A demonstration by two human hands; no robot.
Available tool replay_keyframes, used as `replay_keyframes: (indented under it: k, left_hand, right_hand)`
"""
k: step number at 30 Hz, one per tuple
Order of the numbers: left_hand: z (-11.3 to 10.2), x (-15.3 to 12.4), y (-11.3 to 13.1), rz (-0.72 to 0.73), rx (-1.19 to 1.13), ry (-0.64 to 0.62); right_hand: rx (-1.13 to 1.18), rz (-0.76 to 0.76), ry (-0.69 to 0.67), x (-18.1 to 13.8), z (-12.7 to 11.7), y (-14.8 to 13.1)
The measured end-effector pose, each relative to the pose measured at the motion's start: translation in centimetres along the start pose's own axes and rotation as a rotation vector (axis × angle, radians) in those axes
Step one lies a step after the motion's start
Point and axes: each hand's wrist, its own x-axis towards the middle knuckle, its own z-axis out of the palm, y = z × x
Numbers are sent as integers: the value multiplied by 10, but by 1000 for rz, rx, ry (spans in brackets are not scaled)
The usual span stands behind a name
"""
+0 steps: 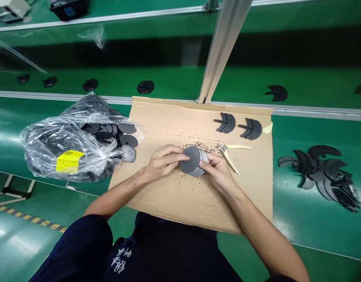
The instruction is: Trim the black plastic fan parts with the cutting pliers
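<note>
The cardboard sheet [174, 196] covers the green bench [315, 219] in front of the person. At its left edge lies a clear plastic bag [65, 145] holding many dark round parts.

Over the middle of the cardboard, both hands grip a small stack of grey discs [194, 160]. The left hand [163, 162] is closed on the stack's left rim. The right hand [217, 170] is closed on the right rim, fingers wrapped behind.

Handling judgement:
- The discs look thin, light and moulded: probably stiff but slightly flexible.
- The smooth faces may slide apart; grip across opposite rims.

The nippers [231, 152] lie just right of the stack, with 2 trimmed half-round pieces [237, 125] beyond. Small black trimmings [198, 145] speckle the cardboard.
</note>
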Motion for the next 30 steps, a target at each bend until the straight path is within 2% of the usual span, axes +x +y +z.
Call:
replay_keyframes:
  k: [3, 6, 11, 20, 22, 25, 28, 30]
  left_hand:
    - [-2, -7, -7, 23, 84, 35]
    - [-4, -9, -8, 43, 115, -3]
    - [-1, -10, -8, 33, 78, -6]
    - [2, -13, -6, 21, 46, 4]
    - [1, -13, -4, -13, 7, 3]
    - [2, -14, 1, -148, -107, 8]
    - [5, -14, 6, -298, -245, -14]
    - [7, -15, 8, -348, -251, -53]
  right_hand:
    - [-7, -1, 27, 0, -1, 2]
    - [-13, 10, 24, -1, 0, 3]
    - [-53, 6, 53, -2, 2, 4]
    - [-200, -85, 105, -3, 5, 5]
    - [-238, -114, 134, -4, 5, 6]
    - [-268, -141, 172, -4, 5, 7]
    - [-299, -160, 160, -6, 7, 9]
    - [-361, -193, 148, -8, 9, 11]
